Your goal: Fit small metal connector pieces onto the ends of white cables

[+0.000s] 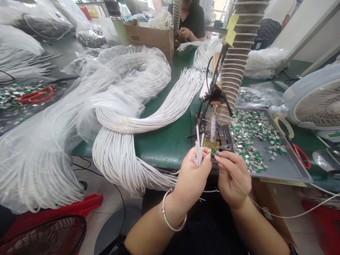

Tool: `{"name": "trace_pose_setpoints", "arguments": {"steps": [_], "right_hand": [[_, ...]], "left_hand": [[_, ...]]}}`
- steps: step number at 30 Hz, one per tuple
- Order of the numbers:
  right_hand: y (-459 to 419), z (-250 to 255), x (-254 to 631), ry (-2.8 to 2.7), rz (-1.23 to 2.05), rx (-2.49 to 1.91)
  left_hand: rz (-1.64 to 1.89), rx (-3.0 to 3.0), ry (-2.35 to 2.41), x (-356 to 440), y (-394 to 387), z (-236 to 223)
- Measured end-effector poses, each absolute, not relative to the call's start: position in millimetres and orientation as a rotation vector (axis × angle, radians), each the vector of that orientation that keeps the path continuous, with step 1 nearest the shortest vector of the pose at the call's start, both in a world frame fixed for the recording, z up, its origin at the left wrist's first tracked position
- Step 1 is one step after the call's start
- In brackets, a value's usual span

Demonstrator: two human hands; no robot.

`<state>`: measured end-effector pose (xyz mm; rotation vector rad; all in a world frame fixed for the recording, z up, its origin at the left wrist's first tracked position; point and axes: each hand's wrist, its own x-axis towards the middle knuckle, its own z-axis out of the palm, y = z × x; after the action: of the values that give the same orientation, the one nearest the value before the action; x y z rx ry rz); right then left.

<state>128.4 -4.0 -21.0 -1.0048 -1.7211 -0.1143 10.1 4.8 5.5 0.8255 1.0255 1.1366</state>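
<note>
Green connector (214, 152), pinched at tips of right fingers (227, 155), left fingers (206, 163) just beside, clasping white cables (198, 156).

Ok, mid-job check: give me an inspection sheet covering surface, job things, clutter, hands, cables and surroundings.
Surface: green bench, partly covered.
Job things: white cables and green part at the fingertips; soldering iron just beyond; tray of connectors to the right.
Clutter: tape roll and red-handled tool beside the tray.
Hands: left hand grips the white cables; right hand pinches the green part.
Cables: bundle lies across the bench; thin wire runs from the right hand.
Surroundings: fan at right, co-worker across the bench.
</note>
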Motion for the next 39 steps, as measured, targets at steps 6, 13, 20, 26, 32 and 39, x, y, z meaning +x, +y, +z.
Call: {"name": "trace_pose_setpoints", "arguments": {"steps": [6, 13, 20, 26, 32, 39], "right_hand": [[-4, -20, 130, -1.730, -0.126, -1.002], [-4, -18, 129, -1.728, -0.159, -1.010], [-3, -18, 128, -1.732, -0.175, -1.029], [-4, -17, 128, -1.743, -0.153, -1.035], [-6, -20, 128, -1.744, -0.127, -1.034], [-7, -21, 132, -1.690, -0.069, -1.094]], "left_hand": [[1.131, 0.841, 1.031, 11, 4, 9], [1.136, 0.857, 1.045, 10, 3, 13], [1.152, 0.855, 1.029, 10, 4, 11], [1.143, 0.863, 1.027, 9, 3, 9], [1.138, 0.851, 1.028, 10, 3, 5], [1.133, 0.926, 0.997, 5, 3, 0]]}}
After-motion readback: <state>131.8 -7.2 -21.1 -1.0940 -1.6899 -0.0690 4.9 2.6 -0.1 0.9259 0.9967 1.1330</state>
